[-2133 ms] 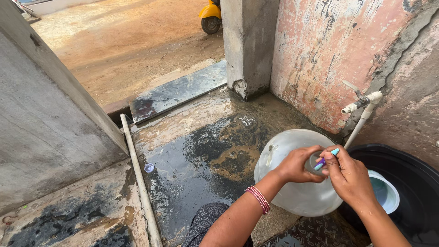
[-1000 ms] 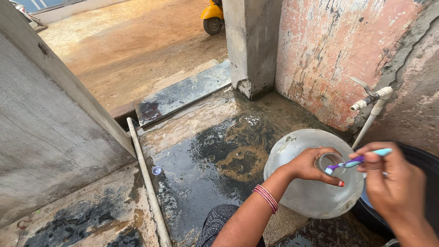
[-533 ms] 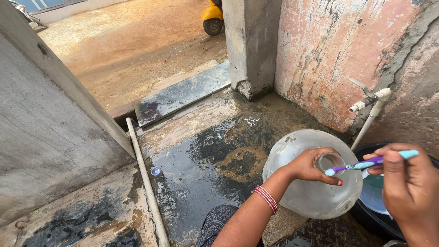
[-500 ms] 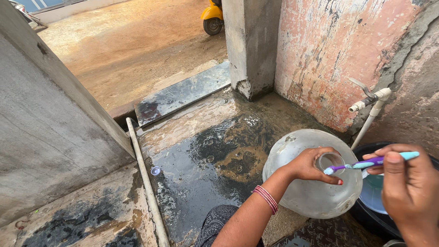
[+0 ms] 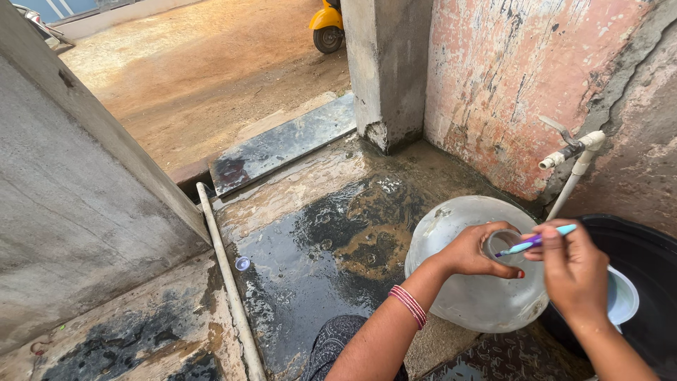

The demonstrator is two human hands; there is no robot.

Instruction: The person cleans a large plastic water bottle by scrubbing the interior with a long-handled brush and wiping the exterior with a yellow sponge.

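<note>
Wet, dark concrete floor (image 5: 317, 261) lies under a big clear plastic water jug (image 5: 465, 282), which stands beside a black tub (image 5: 649, 247) and below a white tap (image 5: 575, 148) on the pink wall (image 5: 508, 77); a thin white pipe (image 5: 226, 282) runs along the floor at the left side. At the jug's neck the left hand (image 5: 476, 250), with red bangles (image 5: 409, 305) on its wrist, is curled and closed around the opening. Just beside it the right hand (image 5: 575, 271) has its fingers pinched together on a blue and purple toothbrush (image 5: 536, 241), whose head points at the mouth of the jug.
</note>
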